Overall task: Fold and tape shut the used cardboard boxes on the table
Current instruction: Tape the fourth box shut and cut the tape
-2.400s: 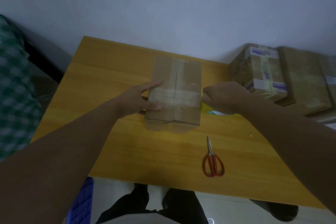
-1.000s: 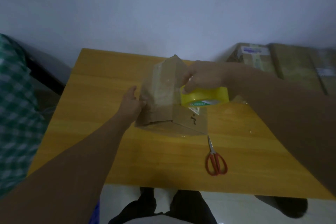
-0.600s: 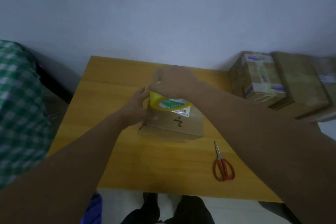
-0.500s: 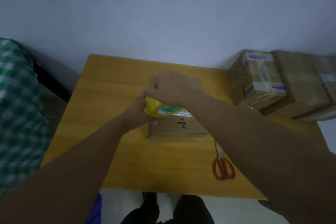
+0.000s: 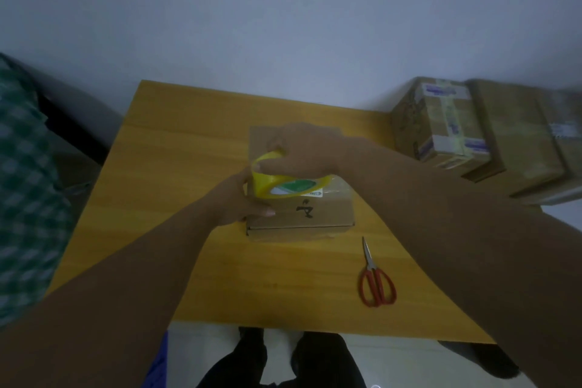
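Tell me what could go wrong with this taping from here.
1. The right hand holds the tape roll tilted over the cardboard box; the strip may run crooked or wrinkle.
2. Only the left hand steadies the box at its left edge, so pulling tape could slide it.
3. The scissors lie apart from both hands; cutting needs a freed hand.

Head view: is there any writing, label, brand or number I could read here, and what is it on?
Nothing reads clearly.
Brown cardboard box: black handwritten mark, not legible.
Yellow tape roll: green-and-white label inside, too blurred.
Taped cardboard box at the right: blue-printed white labels, too blurred.
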